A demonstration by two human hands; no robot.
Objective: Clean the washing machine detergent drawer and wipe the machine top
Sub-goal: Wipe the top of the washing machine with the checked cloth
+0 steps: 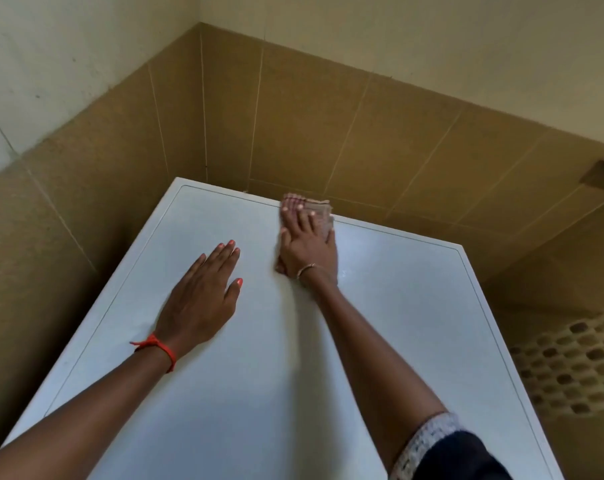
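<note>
A: Obs. Right hand (pixel 307 247) lies flat on the cloth (pixel 323 220) at the far edge of the machine top (pixel 397 306), about midway along it, close to the tiled wall (pixel 293 116). Fingers?

B: Straight, slightly spread, pressing down and pinching nothing. Judgement: a flat palm loads the whole cloth, so each pass wipes a wide strip.

A: Left hand (pixel 203 299)?

B: Palm down, left of centre, fingers straight and close together, thumb apart. It holds nothing. Probably a brace for the long reach.

A: Detergent drawer?

B: Not in view. Step in hand: wiping the top. How much is done, cannot tell.
</note>
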